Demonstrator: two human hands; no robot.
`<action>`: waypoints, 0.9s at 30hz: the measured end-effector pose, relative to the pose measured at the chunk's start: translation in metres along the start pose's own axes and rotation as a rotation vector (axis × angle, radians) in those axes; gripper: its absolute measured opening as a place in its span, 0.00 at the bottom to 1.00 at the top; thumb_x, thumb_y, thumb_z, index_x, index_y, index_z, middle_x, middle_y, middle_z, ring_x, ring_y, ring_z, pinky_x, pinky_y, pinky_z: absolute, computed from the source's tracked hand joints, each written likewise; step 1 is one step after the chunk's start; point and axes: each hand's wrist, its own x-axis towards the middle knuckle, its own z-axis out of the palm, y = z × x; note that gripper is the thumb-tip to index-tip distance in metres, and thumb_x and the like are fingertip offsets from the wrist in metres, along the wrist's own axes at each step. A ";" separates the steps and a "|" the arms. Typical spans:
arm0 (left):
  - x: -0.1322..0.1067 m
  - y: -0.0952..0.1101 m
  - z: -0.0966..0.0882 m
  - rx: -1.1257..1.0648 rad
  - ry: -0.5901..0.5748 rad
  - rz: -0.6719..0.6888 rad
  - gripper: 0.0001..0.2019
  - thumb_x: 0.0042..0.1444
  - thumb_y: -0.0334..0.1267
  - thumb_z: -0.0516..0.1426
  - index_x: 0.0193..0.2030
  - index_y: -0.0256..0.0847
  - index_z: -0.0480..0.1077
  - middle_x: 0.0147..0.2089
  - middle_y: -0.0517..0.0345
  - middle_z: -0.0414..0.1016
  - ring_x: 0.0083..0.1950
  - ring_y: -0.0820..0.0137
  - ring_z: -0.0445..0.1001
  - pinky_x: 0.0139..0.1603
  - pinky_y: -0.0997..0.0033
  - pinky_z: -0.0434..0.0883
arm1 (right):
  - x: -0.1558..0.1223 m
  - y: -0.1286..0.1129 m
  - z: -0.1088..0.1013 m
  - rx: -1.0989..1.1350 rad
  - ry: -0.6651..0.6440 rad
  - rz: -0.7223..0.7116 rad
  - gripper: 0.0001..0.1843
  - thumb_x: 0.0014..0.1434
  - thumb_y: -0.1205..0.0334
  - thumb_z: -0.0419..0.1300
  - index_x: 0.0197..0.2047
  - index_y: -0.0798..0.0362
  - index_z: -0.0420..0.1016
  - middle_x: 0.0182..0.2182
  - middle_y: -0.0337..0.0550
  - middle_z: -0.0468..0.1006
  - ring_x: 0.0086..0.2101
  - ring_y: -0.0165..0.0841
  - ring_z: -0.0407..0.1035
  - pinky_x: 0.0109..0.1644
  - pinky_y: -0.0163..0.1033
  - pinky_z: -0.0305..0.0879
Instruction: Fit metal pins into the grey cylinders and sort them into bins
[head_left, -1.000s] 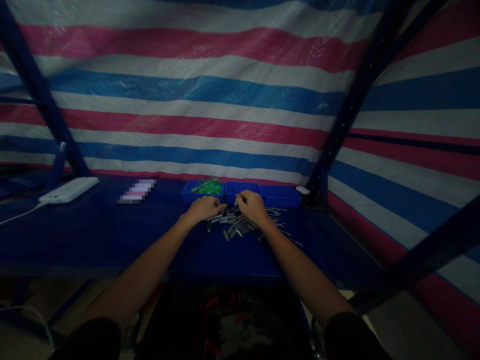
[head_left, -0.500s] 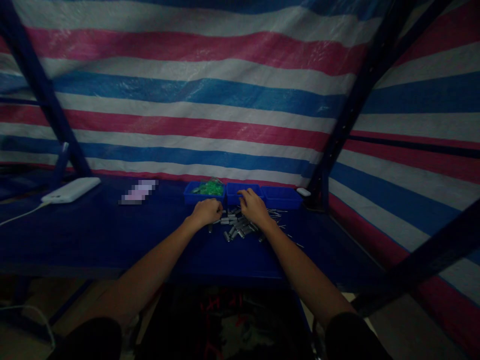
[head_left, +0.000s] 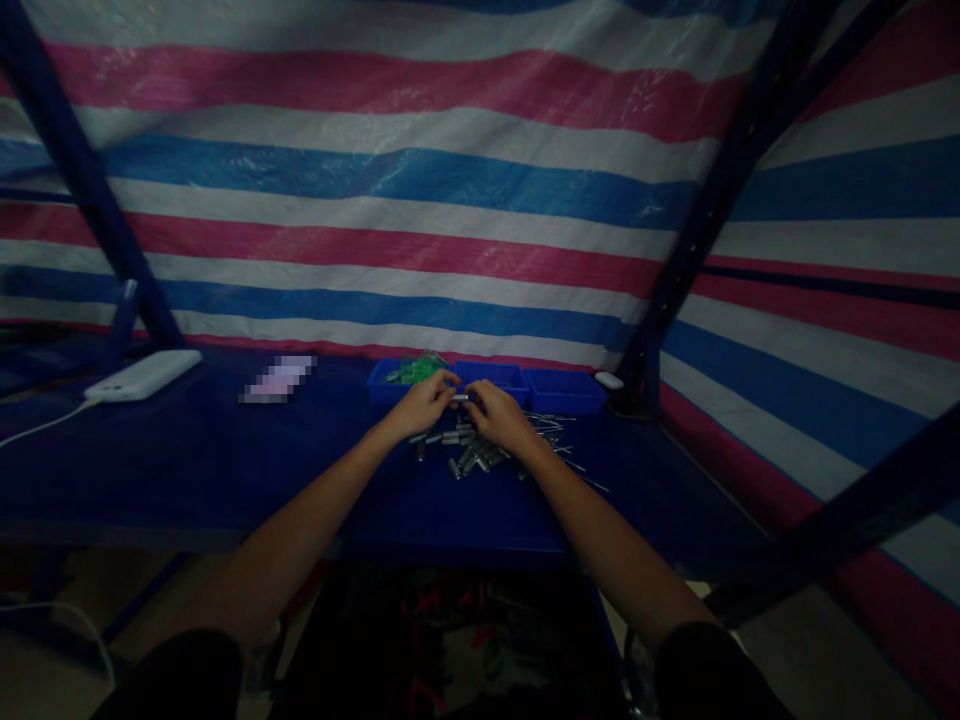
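In front of the blue bins, my left hand [head_left: 427,402] and my right hand [head_left: 496,412] meet, fingers closed on the two ends of a small metal cylinder [head_left: 460,398]. It lies level between the fingertips, its ends covered by them. Below them a pile of similar metal cylinders [head_left: 471,462] is spread on the blue table [head_left: 450,520]. Thin metal rods [head_left: 577,467] lie to the right of the pile, partly behind my right wrist.
Three blue bins stand in a row at the back: the left bin [head_left: 381,396] holds green pieces [head_left: 411,370], beside a middle bin [head_left: 491,372] and a right bin [head_left: 566,405]. A white power bank-like device [head_left: 146,375] with a cable lies left. A blue post [head_left: 690,240] rises at right.
My left hand has risen from the pile's left side toward my right hand. My right hand has lowered slightly and closed. The metal cylinder now shows between them.
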 end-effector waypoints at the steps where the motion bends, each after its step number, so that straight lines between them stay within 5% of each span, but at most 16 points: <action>1: 0.000 0.000 0.000 -0.020 0.001 -0.001 0.11 0.56 0.36 0.46 0.44 0.37 0.62 0.31 0.58 0.72 0.35 0.70 0.74 0.40 0.68 0.68 | 0.000 -0.001 -0.001 -0.003 0.000 0.003 0.07 0.58 0.64 0.52 0.41 0.52 0.66 0.33 0.40 0.68 0.34 0.30 0.63 0.38 0.34 0.57; 9: 0.002 -0.005 -0.003 -0.058 0.029 0.055 0.11 0.51 0.38 0.53 0.41 0.37 0.64 0.34 0.57 0.71 0.37 0.70 0.71 0.40 0.69 0.67 | 0.002 -0.007 -0.006 -0.040 0.002 0.078 0.14 0.62 0.58 0.46 0.31 0.53 0.69 0.27 0.38 0.66 0.29 0.28 0.61 0.34 0.33 0.54; 17: 0.003 0.000 -0.002 0.034 0.027 -0.011 0.13 0.54 0.43 0.48 0.36 0.35 0.66 0.34 0.54 0.72 0.36 0.69 0.72 0.40 0.69 0.67 | 0.000 -0.010 -0.002 0.024 0.075 0.051 0.10 0.59 0.60 0.50 0.42 0.53 0.67 0.31 0.39 0.70 0.30 0.29 0.63 0.35 0.33 0.56; 24: -0.004 -0.012 -0.024 0.569 -0.308 -0.303 0.19 0.48 0.54 0.52 0.33 0.40 0.70 0.32 0.55 0.75 0.34 0.67 0.72 0.32 0.72 0.64 | 0.011 0.010 -0.004 -0.256 0.221 0.218 0.11 0.59 0.59 0.51 0.38 0.54 0.70 0.35 0.45 0.72 0.37 0.35 0.62 0.41 0.38 0.56; 27: -0.005 -0.019 -0.026 0.684 -0.347 -0.370 0.17 0.45 0.52 0.54 0.35 0.43 0.71 0.35 0.57 0.76 0.35 0.66 0.73 0.32 0.73 0.64 | 0.014 0.023 -0.003 -0.344 0.226 0.337 0.11 0.57 0.58 0.53 0.38 0.54 0.72 0.37 0.49 0.72 0.42 0.39 0.59 0.42 0.41 0.55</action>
